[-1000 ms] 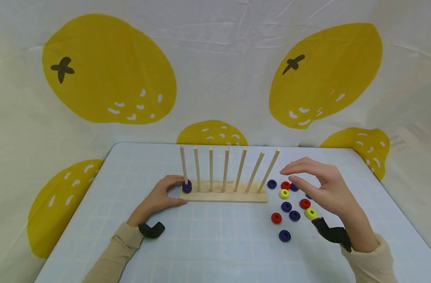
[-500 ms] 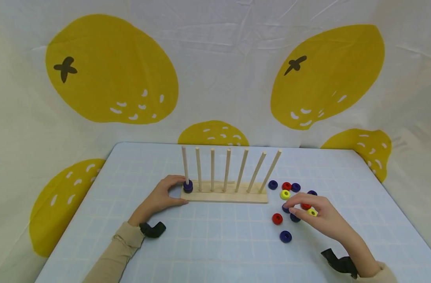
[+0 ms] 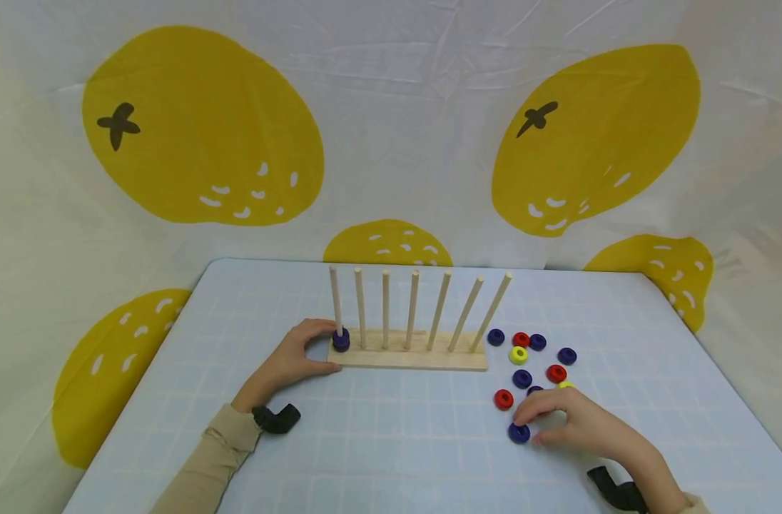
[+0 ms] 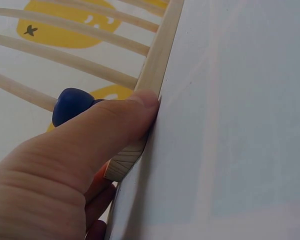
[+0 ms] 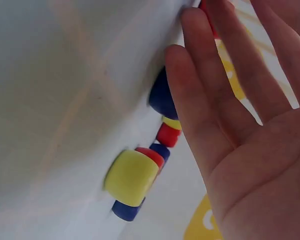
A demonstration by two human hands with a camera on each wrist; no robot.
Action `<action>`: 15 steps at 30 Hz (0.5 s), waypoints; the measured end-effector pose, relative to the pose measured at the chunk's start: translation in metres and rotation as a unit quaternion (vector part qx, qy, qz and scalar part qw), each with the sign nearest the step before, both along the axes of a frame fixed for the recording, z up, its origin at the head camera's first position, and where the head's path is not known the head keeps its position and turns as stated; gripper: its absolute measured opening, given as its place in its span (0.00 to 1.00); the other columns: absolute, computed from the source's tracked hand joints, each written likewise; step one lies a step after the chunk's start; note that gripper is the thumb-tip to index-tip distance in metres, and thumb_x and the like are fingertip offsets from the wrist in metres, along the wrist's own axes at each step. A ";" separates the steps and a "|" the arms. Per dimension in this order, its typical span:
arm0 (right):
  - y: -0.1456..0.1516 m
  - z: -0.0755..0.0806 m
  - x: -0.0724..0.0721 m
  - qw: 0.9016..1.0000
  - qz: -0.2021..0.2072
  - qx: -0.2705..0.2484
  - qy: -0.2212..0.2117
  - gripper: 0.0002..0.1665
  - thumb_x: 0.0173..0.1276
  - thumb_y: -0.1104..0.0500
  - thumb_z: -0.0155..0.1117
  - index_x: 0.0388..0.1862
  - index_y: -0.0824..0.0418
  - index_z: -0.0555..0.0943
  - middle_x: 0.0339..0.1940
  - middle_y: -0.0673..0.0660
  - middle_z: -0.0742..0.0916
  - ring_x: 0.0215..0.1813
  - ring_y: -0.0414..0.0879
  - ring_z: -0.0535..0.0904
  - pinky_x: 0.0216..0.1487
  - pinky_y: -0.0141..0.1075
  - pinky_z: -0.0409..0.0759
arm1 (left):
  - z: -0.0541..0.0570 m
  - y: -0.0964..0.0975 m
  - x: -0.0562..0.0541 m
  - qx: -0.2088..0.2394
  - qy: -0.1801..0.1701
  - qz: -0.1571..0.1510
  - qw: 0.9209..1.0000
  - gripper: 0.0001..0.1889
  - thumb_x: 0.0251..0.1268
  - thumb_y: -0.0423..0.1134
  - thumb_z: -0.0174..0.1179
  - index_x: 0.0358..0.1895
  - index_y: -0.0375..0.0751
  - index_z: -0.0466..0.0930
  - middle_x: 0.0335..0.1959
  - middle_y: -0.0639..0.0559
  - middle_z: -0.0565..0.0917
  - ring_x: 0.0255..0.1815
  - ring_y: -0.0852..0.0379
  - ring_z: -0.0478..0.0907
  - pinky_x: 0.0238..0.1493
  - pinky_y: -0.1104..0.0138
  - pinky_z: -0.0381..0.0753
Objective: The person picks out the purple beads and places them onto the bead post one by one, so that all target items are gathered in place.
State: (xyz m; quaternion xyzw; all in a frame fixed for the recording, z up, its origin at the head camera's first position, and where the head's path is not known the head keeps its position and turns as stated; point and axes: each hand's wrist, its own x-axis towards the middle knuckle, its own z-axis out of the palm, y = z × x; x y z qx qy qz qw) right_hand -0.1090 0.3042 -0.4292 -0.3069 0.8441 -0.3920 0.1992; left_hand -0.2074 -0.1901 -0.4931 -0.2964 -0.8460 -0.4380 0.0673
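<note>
A white cloth backdrop [image 3: 404, 143] printed with large yellow lemons [image 3: 205, 128] rises behind a pale blue, faintly checked table [image 3: 365, 442]. On the table stands a wooden peg rack [image 3: 407, 360], its seven pegs [image 3: 414, 307] in a row along a flat base. The person's left hand [image 3: 295, 357], below a beige sleeve [image 3: 195, 464], grips the left end of that base, thumb at the front edge and fingers behind. The right hand [image 3: 577, 425] is low over the table at the right, thumb and forefinger parted around the nearest blue ring [image 3: 517, 435]; the forefinger is at its edge, the thumb just beside it, and the ring rests on the table unpinched. Each wrist wears a black band [image 3: 277, 419]. Smallest are the rings: stacked blue rings [image 3: 341, 343] sit low on the leftmost peg, and ten more loose blue, red and yellow rings [image 3: 522, 378] lie scattered right of the rack, beyond the nearest one.
</note>
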 end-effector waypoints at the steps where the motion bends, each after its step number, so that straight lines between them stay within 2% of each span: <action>1: 0.000 0.000 0.000 1.000 -0.003 0.006 -0.006 0.12 0.63 0.58 0.73 0.46 0.51 0.87 0.46 0.47 0.88 0.48 0.40 0.82 0.51 0.32 0.81 | 0.006 0.002 0.003 0.000 0.001 -0.002 1.000 0.34 0.39 0.32 0.82 0.56 0.37 0.80 0.58 0.42 0.80 0.60 0.44 0.74 0.64 0.54 0.71; 5: -0.003 -0.001 0.001 0.999 -0.022 0.029 -0.024 0.14 0.60 0.59 0.75 0.45 0.48 0.86 0.46 0.45 0.87 0.48 0.39 0.80 0.50 0.32 0.81 | 0.029 0.009 0.016 0.003 0.001 -0.006 1.000 0.32 0.39 0.27 0.80 0.54 0.30 0.80 0.57 0.37 0.80 0.59 0.39 0.75 0.64 0.55 0.72; 15: -0.014 -0.001 0.005 0.998 -0.032 0.055 -0.001 0.16 0.58 0.58 0.77 0.43 0.48 0.82 0.43 0.42 0.85 0.42 0.38 0.77 0.44 0.33 0.81 | 0.029 0.008 0.016 0.004 0.001 -0.007 1.000 0.32 0.39 0.27 0.80 0.54 0.30 0.80 0.57 0.37 0.80 0.59 0.39 0.75 0.65 0.56 0.72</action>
